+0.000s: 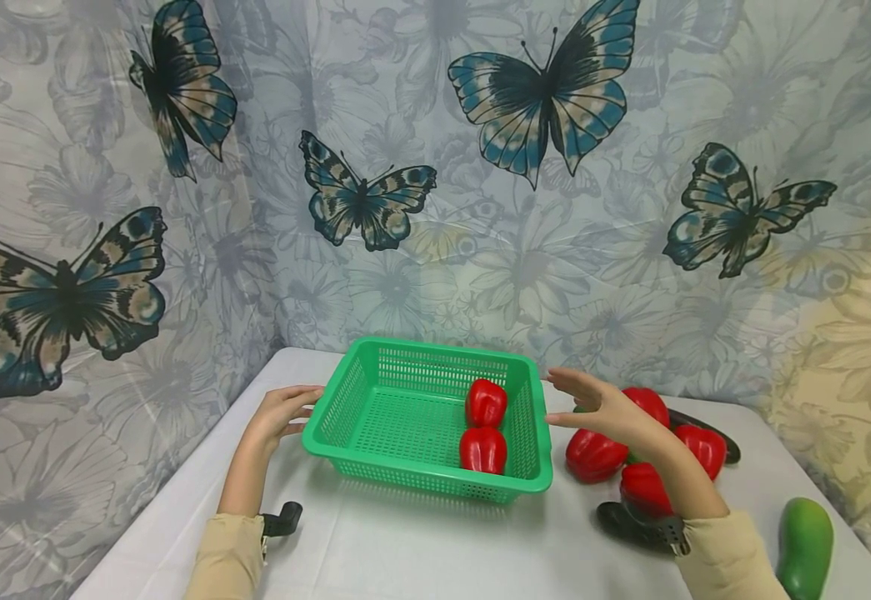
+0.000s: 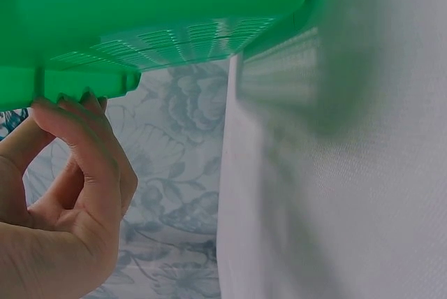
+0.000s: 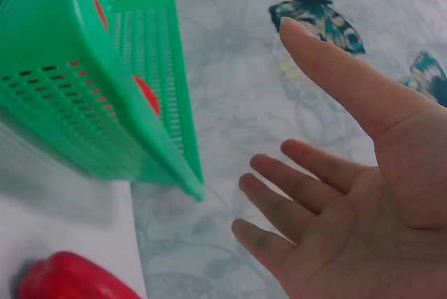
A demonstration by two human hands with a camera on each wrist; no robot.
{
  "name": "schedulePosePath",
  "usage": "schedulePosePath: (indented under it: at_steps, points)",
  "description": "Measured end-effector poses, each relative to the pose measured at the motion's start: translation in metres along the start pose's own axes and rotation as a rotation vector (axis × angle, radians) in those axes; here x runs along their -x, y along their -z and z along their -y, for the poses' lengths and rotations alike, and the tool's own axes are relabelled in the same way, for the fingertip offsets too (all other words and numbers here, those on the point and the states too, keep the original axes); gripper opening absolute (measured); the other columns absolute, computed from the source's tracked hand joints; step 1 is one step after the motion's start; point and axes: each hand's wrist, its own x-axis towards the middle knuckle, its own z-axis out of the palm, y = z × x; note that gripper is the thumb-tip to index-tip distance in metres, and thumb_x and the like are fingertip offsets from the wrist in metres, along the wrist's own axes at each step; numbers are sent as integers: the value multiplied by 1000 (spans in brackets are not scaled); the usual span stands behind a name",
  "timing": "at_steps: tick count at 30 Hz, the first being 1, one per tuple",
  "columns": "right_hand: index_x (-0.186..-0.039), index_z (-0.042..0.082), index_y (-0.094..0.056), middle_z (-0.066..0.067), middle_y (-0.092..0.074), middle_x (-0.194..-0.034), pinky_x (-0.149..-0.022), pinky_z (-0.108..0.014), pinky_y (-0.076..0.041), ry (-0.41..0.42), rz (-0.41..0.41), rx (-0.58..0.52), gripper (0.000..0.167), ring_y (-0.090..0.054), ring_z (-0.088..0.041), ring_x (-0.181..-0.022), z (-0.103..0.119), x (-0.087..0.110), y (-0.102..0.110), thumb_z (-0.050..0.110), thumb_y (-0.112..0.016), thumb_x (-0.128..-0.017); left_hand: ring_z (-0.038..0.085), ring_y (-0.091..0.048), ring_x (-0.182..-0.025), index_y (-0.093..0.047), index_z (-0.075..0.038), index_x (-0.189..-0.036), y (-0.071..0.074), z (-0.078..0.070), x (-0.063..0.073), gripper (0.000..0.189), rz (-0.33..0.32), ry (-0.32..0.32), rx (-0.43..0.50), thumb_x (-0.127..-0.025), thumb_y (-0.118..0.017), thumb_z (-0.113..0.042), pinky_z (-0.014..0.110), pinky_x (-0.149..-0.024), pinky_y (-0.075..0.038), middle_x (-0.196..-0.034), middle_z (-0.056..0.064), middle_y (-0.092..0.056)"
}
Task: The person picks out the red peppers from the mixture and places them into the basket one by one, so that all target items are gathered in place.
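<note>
A green plastic basket (image 1: pixel 405 475) with slotted sides stands on the white table, two red bell peppers (image 1: pixel 483 450) lying inside at its right end. At the basket's left rim is my left hand (image 1: pixel 285 412), fingers loosely bent. In the left wrist view, fingertips of the left hand (image 2: pixel 77 173) meet the rim's edge; the thumb tip is hidden. My right hand (image 1: pixel 608 412) is just off the right rim, thumb and fingers spread. The right wrist view shows the right hand (image 3: pixel 335 208) holding nothing, apart from the basket (image 3: pixel 105 89).
Several red bell peppers (image 1: pixel 596 457) lie right of the basket, partly behind my right forearm. Dark eggplants (image 1: pixel 716 435) lie behind and in front of them. A long green vegetable (image 1: pixel 806 546) is near the table's right edge. A butterfly-patterned curtain (image 1: pixel 480 250) stands behind the table.
</note>
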Motion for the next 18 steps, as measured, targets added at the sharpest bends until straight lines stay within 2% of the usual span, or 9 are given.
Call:
schedulePosePath:
  at_steps: [4,18]
  points:
    - [-152,15,-31,-16,-36,-155,-107,-60,-41,-22,-14,19,81,-33,-46,-142,-6,6,4,41,-72,-87,8,-68,-86,-61,-4,-131,0,0,-1,50,-7,8,1,-93,-66,-37,30,-80,-59,-118,9,-68]
    - [-154,15,-29,-16,-34,-156,-110,-58,-36,-41,-56,12,78,-32,-47,-142,-28,27,22,39,-68,-91,7,-67,-87,-59,-4,-132,1,1,-1,52,-4,-2,-3,-93,-65,-38,31,-80,-59,-117,6,-68]
